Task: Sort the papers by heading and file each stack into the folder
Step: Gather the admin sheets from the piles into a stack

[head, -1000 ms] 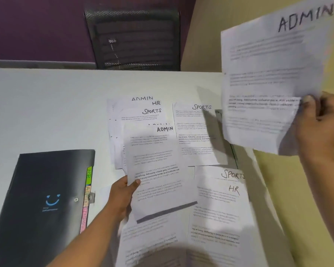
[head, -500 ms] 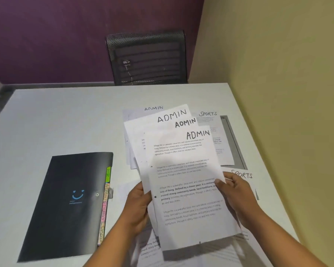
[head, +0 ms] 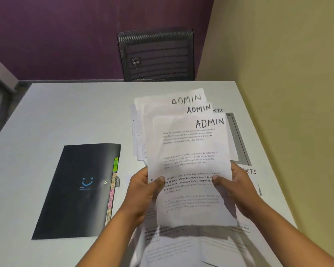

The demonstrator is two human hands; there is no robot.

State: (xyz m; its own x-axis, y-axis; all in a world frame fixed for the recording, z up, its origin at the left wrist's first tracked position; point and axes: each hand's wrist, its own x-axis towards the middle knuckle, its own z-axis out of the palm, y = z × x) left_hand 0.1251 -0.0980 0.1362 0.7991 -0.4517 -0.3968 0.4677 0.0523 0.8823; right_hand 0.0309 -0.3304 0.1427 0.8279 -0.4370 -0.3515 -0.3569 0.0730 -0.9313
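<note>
The white counter point(head: 66, 116) runs to a chair point(head: 156, 54) at its far edge. A black folder point(head: 75, 189) lies closed toward the left edge, with coloured tabs point(head: 112, 189) poking from its right side. Loose papers point(head: 181, 245) lie spread along the right edge. Above them three fanned ADMIN sheets point(head: 189, 151) are held up, the left hand point(head: 143, 193) and right hand point(head: 239, 189) each clamped on one side, thumbs on top.

The ADMIN sheets point(head: 189, 151), held apart a second ago, one high by the wall point(head: 278, 54) in the right hand point(head: 237, 189), one low in the left hand point(head: 143, 193), are now gathered with a third into one fanned stack, gripped by both hands, thumbs on the front.
</note>
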